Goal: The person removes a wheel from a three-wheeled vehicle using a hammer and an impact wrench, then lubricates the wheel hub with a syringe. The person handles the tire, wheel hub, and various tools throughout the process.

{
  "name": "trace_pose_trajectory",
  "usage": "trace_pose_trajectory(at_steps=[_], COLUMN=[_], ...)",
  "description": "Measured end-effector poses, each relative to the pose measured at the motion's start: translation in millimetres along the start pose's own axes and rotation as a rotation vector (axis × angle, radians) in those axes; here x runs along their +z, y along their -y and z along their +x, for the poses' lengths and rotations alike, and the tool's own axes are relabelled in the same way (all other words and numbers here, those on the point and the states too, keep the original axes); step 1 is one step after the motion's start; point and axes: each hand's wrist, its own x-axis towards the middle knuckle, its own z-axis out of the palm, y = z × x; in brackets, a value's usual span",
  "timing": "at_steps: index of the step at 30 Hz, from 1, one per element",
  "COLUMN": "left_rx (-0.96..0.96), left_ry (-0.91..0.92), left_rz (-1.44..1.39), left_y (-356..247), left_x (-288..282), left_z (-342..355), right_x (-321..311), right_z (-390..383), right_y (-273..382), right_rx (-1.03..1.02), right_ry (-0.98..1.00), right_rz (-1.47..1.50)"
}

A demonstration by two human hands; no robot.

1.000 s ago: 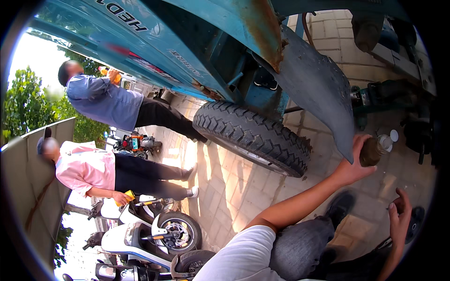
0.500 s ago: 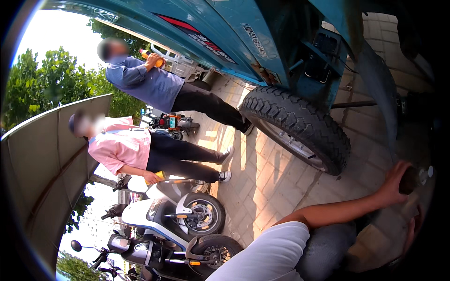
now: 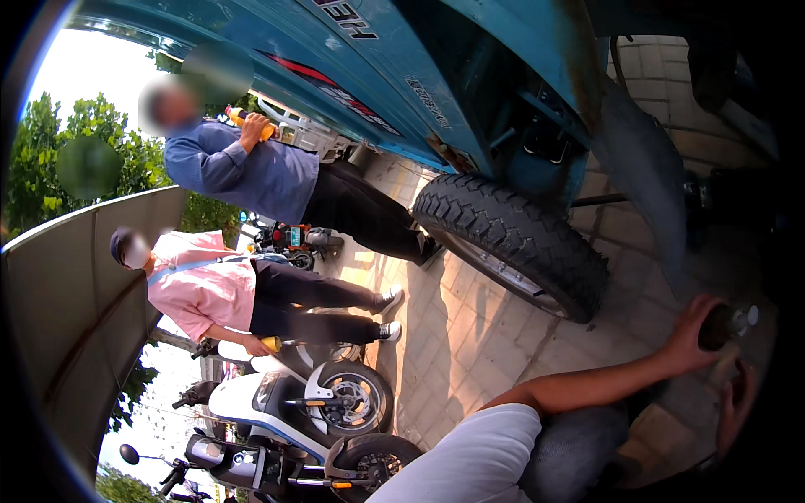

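In the lower right of the frame, the left hand [image 3: 693, 337] is curled around a dark, brownish bottle [image 3: 715, 328], thumb and fingers closed on its body. The bottle's neck, with a pale round cap [image 3: 749, 316], points toward the right edge. The right hand [image 3: 736, 397] sits in shadow just below, near the bottle, its fingers bent; I cannot tell how far open it is or whether it has hold of anything. The left forearm runs up from a white sleeve [image 3: 478, 453] at the bottom, past a knee in grey trousers [image 3: 579, 453].

Above the left hand, a grey mudguard flap [image 3: 641, 159] hangs from a teal vehicle [image 3: 335, 84] that fills the top of the frame. Its treaded tyre [image 3: 511, 239] stands right of centre on the brick paving [image 3: 470, 335].

At upper left, a person in a blue shirt [image 3: 243, 163] holds an orange bottle [image 3: 267, 132]. Below, a person in a pink shirt [image 3: 201, 281] has a yellow object [image 3: 271, 344] in one hand, too small to identify. A white scooter [image 3: 239, 398] and a dark scooter [image 3: 251, 463] are parked at lower left. Trees [image 3: 75, 151] and a pale panel [image 3: 75, 260] line the left edge.
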Motion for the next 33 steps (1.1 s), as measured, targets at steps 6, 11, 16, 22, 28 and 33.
trace_pose_trajectory(at_steps=[6,11,16,22,28,33], left_rx=[-0.021,-0.097,-0.151,-0.401,-0.437,-0.490], left_ry=[0.174,0.184,0.271,0.226,0.145,0.152], left_rz=[0.150,0.161,0.130,-0.088,-0.068,-0.110], left_y=[-12.4,8.7,61.5,100.4,137.8,141.3], left_x=[-12.0,-27.6,1.9,-25.5,-56.1,-62.2], left_z=[12.7,8.0,16.3,46.5,59.1,56.7], right_x=[-8.7,-19.2,-45.9,-49.8,-44.1,-44.0], right_z=[-9.2,-10.5,-43.3,-52.5,-50.5,-51.1], right_y=[83.1,112.5,97.9,95.8,108.9,105.8], right_rx=[0.030,0.013,0.039,0.061,-0.028,-0.015], right_ry=[-0.131,-0.061,-0.165,-0.209,-0.208,-0.196], right_rz=[0.086,0.001,-0.001,-0.007,0.034,0.012])
